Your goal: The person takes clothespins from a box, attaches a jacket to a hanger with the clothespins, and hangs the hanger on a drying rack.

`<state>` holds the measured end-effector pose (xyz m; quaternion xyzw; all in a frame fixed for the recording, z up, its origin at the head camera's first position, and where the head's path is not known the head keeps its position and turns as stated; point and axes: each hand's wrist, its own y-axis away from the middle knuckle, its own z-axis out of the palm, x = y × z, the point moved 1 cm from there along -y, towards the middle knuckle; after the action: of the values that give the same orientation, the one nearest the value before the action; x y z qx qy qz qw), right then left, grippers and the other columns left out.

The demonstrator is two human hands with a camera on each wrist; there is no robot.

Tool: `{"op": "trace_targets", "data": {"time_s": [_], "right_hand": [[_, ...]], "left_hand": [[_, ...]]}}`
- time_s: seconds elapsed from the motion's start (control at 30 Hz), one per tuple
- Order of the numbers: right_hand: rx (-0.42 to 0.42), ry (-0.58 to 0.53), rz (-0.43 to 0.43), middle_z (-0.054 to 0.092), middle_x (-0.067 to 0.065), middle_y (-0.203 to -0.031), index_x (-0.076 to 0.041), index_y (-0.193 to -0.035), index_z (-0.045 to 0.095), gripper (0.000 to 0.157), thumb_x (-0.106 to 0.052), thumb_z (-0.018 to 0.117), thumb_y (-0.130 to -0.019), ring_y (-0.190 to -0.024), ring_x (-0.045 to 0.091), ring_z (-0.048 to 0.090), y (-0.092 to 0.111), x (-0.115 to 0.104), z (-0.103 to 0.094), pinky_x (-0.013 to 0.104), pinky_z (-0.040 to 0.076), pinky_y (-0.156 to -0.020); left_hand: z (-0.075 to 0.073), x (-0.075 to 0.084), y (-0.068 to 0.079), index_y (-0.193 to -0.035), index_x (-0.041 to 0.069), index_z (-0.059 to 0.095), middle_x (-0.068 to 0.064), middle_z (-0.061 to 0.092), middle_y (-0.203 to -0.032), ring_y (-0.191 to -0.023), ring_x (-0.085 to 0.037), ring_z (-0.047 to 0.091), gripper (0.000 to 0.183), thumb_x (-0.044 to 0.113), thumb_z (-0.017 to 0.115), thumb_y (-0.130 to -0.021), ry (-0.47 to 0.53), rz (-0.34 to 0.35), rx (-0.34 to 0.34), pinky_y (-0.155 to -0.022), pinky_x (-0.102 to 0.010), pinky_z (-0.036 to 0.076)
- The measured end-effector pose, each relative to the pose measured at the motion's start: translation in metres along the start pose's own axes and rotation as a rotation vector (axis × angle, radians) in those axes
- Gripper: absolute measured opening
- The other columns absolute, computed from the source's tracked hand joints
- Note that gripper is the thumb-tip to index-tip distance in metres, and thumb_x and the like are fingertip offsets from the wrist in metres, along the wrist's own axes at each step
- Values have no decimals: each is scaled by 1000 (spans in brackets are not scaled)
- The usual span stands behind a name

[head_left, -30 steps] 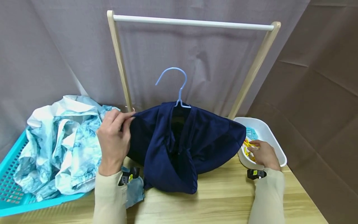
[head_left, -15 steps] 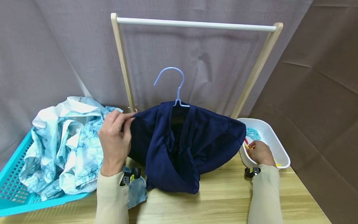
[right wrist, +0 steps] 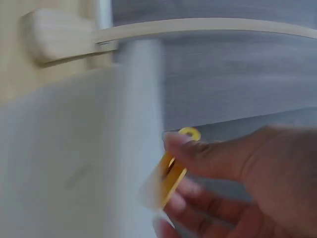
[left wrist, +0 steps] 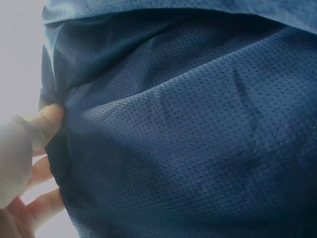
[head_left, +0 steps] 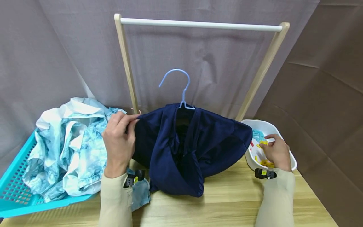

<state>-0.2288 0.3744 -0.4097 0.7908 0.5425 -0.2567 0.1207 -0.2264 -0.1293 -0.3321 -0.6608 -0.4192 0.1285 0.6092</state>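
Observation:
A navy garment (head_left: 181, 176) of perforated fabric hangs in folds on a light-blue hanger (head_left: 183, 94), whose hook stands up free of the rack. My left hand (head_left: 117, 143) pinches the garment's left upper edge between thumb and fingers; the left wrist view shows the thumb (left wrist: 52, 115) on the cloth. To the right, my right hand (head_left: 278, 154) is over the white bin (head_left: 249, 162). It pinches a yellow clothespin (right wrist: 173, 178) with a small ring at one end. Several more yellow clips (head_left: 266, 163) lie in the bin, beside red pieces and something light blue (head_left: 258, 135).
Behind the garment stands a rack with wooden posts (head_left: 262, 69) and a white bar (head_left: 198, 24). A turquoise basket (head_left: 42, 206) heaped with blue-and-white cloth (head_left: 93, 154) is at the left. A small grey-blue cloth (head_left: 141, 194) lies near my left wrist.
My right hand has come up from reaching down in the bin, shifting right, with a yellow clothespin now showing in its fingers. My left hand keeps its hold on the garment.

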Motion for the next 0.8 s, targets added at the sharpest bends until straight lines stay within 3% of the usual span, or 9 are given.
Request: {"op": "trace_targets", "data": {"time_s": [0.1,0.2,0.33,0.4,0.47,0.53,0.6,0.7,0.8], "right_hand": [[35,-55,-48,61,31,-126,-5,-139,59,39,-24,57,-104,-115,50,53,6,-13,-13,56,44,-86],[118,-103,-95,61,28,-130,-4,-125,68,35,-29,53,-107,-121,49,56,14,-30,-23,56,45,-89],[296,-170,-150,66,16,-124,-5,-113,73,32,-33,59,-104,-112,33,66,26,-54,-31,33,46,-85],[391,-234,-189,67,7,-115,-13,-122,73,27,-28,64,-101,-103,16,67,32,-67,-34,21,45,-83],[465,-322,-241,66,-4,-107,-19,-130,71,32,-20,69,-98,-96,1,63,40,-80,-38,12,46,-88],[517,-444,-302,65,-14,-102,-21,-133,69,41,-12,73,-94,-92,-6,61,49,-94,-43,9,47,-92],[551,-590,-380,66,-17,-99,-14,-128,72,40,-4,75,-90,-91,-4,65,60,-109,-48,11,51,-91],[547,-924,-539,75,-2,-94,9,-111,75,28,9,76,-84,-87,10,73,75,-130,-52,16,56,-83],[470,-1210,-699,77,15,-91,26,-100,67,23,22,73,-78,-83,23,76,86,-148,-49,23,60,-80]], "left_hand": [[0,0,0,-97,2,78,-13,57,-75,-75,-32,56,15,12,67,-98,7,2,-7,-64,-35,38],[1,1,0,-97,2,78,-13,58,-76,-77,-32,57,15,11,67,-98,11,3,-18,-65,-37,40],[1,2,0,-96,1,78,-13,60,-76,-79,-32,59,13,9,68,-98,15,0,-33,-66,-38,41],[1,2,1,-96,1,78,-12,60,-76,-79,-32,59,12,7,68,-97,19,0,-40,-66,-39,41],[1,2,1,-95,2,78,-12,61,-77,-79,-32,60,12,7,68,-97,20,3,-44,-66,-39,42],[2,2,1,-96,2,78,-13,61,-77,-80,-32,60,12,8,67,-98,20,7,-50,-67,-39,42],[2,2,1,-95,1,78,-13,61,-77,-79,-32,60,13,8,67,-98,18,12,-53,-66,-39,42],[3,2,1,-95,2,78,-13,61,-77,-77,-32,59,14,9,67,-98,17,19,-56,-65,-38,41],[3,3,0,-95,2,78,-13,61,-76,-76,-31,59,13,9,67,-98,23,29,-57,-66,-37,41]]}}
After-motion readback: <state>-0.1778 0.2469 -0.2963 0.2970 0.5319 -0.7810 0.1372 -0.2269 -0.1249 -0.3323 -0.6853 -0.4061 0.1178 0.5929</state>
